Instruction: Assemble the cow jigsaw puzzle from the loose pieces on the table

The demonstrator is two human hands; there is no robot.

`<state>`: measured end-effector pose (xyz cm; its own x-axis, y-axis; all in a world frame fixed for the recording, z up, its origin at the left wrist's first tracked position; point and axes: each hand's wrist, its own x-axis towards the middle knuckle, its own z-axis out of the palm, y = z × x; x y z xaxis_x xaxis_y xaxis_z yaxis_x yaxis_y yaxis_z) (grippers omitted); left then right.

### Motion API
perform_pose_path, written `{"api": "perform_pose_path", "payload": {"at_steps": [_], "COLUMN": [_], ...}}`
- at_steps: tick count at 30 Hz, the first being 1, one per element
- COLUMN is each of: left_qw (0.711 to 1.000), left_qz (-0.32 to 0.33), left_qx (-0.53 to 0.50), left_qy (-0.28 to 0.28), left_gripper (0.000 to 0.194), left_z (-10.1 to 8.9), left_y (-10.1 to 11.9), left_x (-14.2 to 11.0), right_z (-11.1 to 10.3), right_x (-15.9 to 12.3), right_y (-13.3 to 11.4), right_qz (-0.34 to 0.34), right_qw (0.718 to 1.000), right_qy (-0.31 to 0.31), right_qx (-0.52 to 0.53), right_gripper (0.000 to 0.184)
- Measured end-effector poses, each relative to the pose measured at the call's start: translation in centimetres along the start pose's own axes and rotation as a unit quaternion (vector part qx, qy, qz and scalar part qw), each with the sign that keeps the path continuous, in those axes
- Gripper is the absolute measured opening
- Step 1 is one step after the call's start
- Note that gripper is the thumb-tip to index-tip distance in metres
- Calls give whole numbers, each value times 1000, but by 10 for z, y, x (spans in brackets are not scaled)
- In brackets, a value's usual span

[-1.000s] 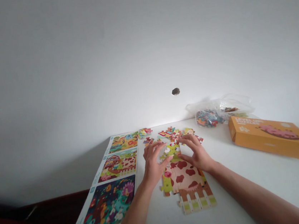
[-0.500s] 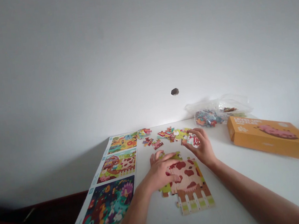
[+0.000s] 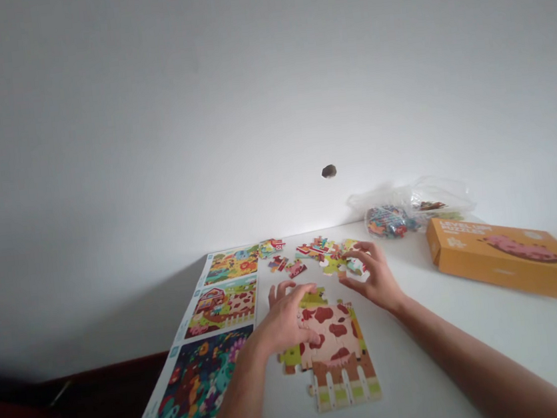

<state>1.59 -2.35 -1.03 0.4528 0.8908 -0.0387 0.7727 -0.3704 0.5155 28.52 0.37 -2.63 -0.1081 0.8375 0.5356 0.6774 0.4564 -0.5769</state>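
Note:
A partly joined jigsaw puzzle (image 3: 342, 346) lies on the white table, showing a pink cow with dark red patches above a white fence. Over its left side rests my left hand (image 3: 284, 319), open, fingers spread and bent, covering some green and cow pieces. Beyond the joined part, my right hand (image 3: 374, 278) is open, thumb and fingers apart in a curve at the right end of the loose puzzle pieces (image 3: 333, 262). Its fingertips are close to a white and green piece; whether they touch it I cannot tell. More loose pieces (image 3: 296, 269) lie to the left, one with a pink pig.
A picture sheet (image 3: 219, 306) with three printed scenes lies along the table's left edge. Clear plastic bags (image 3: 390, 220) of pieces sit at the back right, near an orange puzzle box (image 3: 508, 256). The white wall (image 3: 250, 138) rises behind, with a small hole.
The joined puzzle has slid left and slightly nearer, with my left hand on it. My right hand stays by the loose pieces, its thumb tip a little lower.

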Motion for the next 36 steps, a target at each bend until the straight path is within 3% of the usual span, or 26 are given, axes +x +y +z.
{"api": "perform_pose_path", "payload": {"at_steps": [4,8,13,25,36], "left_qw": [1000,1000,998,997,996], "left_qz": [5,27,52,71,82], "left_qx": [-9,1,24,29,27], "left_qy": [-3,-11,-17,22,36], "left_gripper": [104,93,70,58,55], "left_z": [0,-2,-6,-2,1], "left_y": [-6,-4,-1,6,5], "left_x": [1,1,1,3,3], "right_z": [-3,-4,-3,-3,-1], "right_x": [-1,-2,-2,-4,-4], "right_y": [-1,-2,-2,1,5], "right_qz": [-21,-46,-49,5,-3], "right_qw": [990,980,974,965,964], "right_qy": [-117,-168,-192,-237,-238], "right_qx": [-71,-91,-111,-112,-116], "right_gripper": [47,50,51,51,50]}}
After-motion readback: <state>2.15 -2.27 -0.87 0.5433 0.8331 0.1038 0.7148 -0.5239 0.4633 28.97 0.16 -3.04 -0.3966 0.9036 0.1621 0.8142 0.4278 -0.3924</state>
